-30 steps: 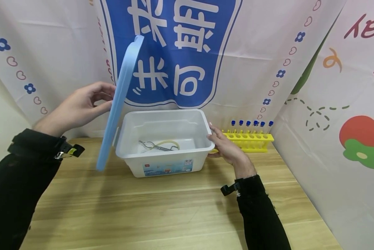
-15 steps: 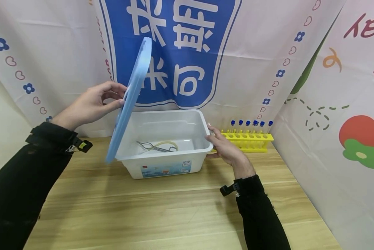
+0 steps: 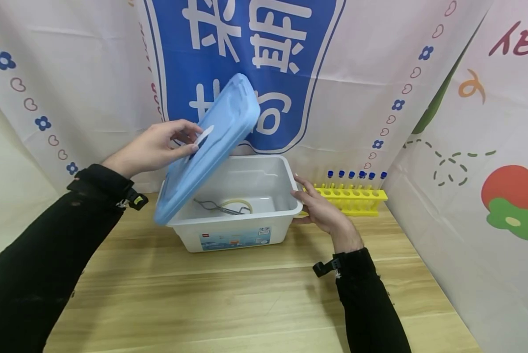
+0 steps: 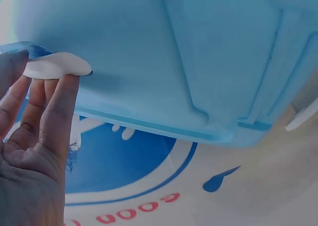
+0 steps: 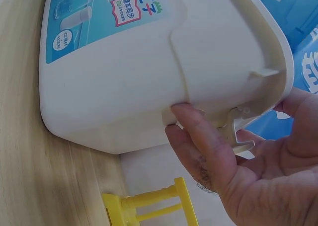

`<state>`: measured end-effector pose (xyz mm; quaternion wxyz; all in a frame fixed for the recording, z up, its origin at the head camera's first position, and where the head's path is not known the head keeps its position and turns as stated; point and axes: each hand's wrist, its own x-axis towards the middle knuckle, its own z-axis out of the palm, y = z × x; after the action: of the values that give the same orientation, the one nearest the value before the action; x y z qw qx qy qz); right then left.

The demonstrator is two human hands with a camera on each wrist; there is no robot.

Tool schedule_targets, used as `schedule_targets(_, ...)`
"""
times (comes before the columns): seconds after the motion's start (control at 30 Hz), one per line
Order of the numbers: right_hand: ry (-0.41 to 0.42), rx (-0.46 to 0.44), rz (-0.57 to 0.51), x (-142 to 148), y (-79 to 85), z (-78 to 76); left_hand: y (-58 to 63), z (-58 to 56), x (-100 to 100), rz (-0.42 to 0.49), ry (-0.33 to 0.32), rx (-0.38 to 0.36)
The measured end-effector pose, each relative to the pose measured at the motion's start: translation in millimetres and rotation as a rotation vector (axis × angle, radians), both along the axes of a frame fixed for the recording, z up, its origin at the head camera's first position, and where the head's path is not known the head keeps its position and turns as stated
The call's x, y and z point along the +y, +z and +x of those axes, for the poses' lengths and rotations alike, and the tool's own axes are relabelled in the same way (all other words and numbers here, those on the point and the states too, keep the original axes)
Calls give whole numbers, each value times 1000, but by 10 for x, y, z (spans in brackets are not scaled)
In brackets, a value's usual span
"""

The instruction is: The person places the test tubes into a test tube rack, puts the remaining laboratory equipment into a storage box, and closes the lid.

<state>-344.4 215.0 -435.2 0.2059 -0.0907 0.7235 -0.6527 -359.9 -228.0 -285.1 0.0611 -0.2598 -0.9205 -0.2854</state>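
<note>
A light blue lid slants above the left part of a white plastic storage box, its lower edge right at the box's left rim. My left hand pinches the lid's white handle between thumb and fingers. At the box's right end, my right hand grips the side, with fingers against the outer wall around the catch. Inside the box lie metal tongs and a loop of yellowish tubing. The lid hides the box's back left corner.
Right of the box stands a yellow test tube rack with several blue-capped tubes, close behind my right hand. A printed cloth hangs directly behind the box, and another closes the right side. Everything stands on a wooden table.
My left hand has moved right with the lid, which has tipped from nearly upright to a slant over the box, showing its top. The right hand has stayed on the box.
</note>
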Motion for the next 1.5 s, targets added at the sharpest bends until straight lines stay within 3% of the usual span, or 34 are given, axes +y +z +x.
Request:
schedule_targets(0.3,1,9,-6,27,-13,9,-34,-32,238,-98,-52,14)
schedule_targets(0.83,31,19,-28,53,-18,-26,-178,-111,654,-240,-172,-30)
schedule_targets(1.27,22,7,-29,96,3,-76,-263,-106,807,-308,-227,-27)
schedule_targets(1.5,4,1,-28,142,9,-107,-327,-111,874,-362,-221,-45)
